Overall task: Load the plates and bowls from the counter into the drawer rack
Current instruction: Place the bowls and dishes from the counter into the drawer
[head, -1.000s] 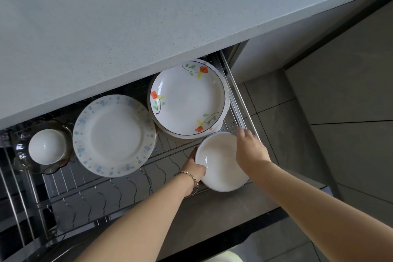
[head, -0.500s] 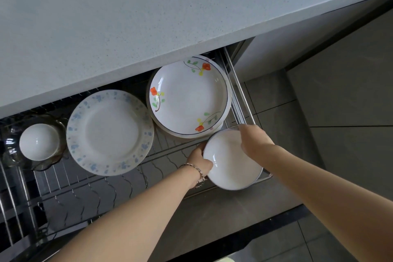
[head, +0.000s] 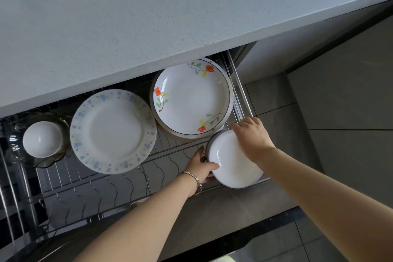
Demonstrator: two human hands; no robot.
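A plain white bowl (head: 231, 166) sits at the front right corner of the wire drawer rack (head: 110, 187). My left hand (head: 200, 166) grips its left rim, thumb on the inside. My right hand (head: 253, 136) holds its far right rim from above. Behind it lies a stack of flower-painted plates (head: 191, 98). A blue-patterned plate (head: 112, 130) rests in the middle of the rack. At the far left a small white bowl (head: 42, 138) sits inside a clear glass bowl (head: 14, 151).
The grey counter (head: 148, 17) overhangs the back of the open drawer. The drawer's dark front panel (head: 212, 212) runs under my forearms. The metal side rail (head: 242, 91) borders the rack on the right, with tiled floor (head: 340, 134) beyond.
Both hands have carried the white bowl a little to the right, into the rack's front right corner, and it now sits lower and flatter.
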